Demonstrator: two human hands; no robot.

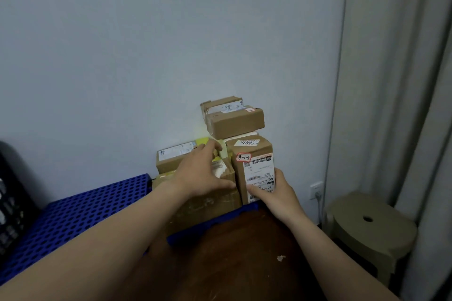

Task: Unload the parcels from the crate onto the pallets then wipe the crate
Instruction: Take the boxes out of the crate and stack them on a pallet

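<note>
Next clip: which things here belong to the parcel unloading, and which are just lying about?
Job: blue pallet; stacked parcels; upright labelled parcel, held by the right hand; taped parcel, touched by the left hand.
Lying about: stool; curtain; wall socket.

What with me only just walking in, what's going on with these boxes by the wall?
A person is arranging cardboard parcels on the blue pallet against the wall. The right hand grips the lower end of the tall labelled box, which stands upright near the pallet's front edge. The left hand presses on the taped box beside it. Two small boxes sit stacked on top of the pile, behind.
</note>
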